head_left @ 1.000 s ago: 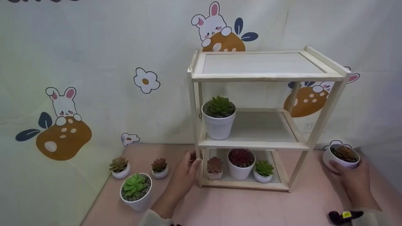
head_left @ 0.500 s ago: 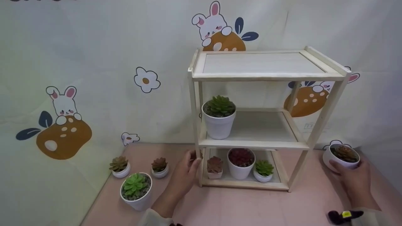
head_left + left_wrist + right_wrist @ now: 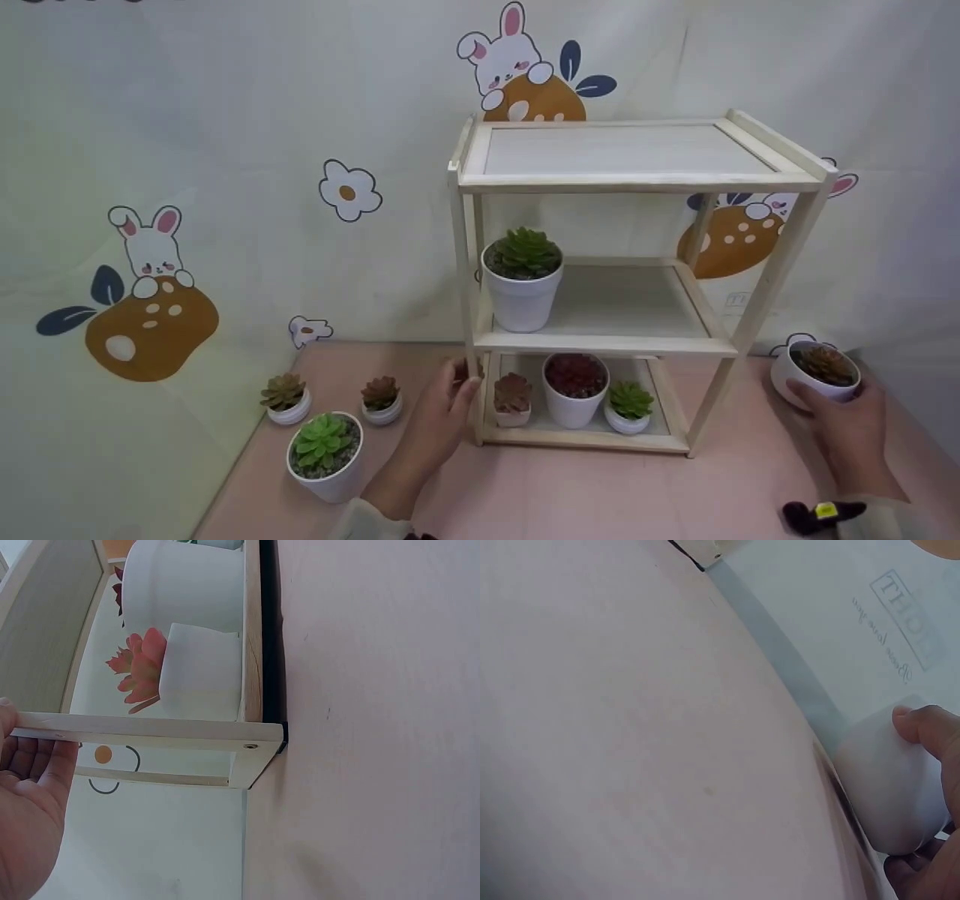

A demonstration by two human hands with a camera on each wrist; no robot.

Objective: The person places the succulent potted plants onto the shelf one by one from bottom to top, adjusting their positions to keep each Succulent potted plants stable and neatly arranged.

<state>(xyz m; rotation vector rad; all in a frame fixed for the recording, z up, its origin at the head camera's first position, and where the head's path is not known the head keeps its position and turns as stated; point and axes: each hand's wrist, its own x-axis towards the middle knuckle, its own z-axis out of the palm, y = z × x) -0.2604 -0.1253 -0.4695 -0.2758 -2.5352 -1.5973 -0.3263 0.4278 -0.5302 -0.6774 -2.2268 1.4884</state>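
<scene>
My left hand (image 3: 436,420) grips the front left post of a light wooden three-tier shelf (image 3: 600,346); the left wrist view shows the thumb on one side of the post (image 3: 150,729) and the fingers on the other. Off to the right of the shelf, my right hand (image 3: 855,431) holds a round white pot with a brownish-orange succulent (image 3: 823,365). In the right wrist view its thumb and fingers are round the white bowl-shaped pot (image 3: 892,780), close to the table surface; whether it touches the table I cannot tell.
A green succulent (image 3: 523,281) stands on the middle tier. Below it are a pinkish one (image 3: 513,401), a dark red one (image 3: 576,390) and a small green one (image 3: 630,407). Left of the shelf, a larger green succulent (image 3: 326,456) and two small brown ones (image 3: 285,399) stand on the pink table (image 3: 570,495).
</scene>
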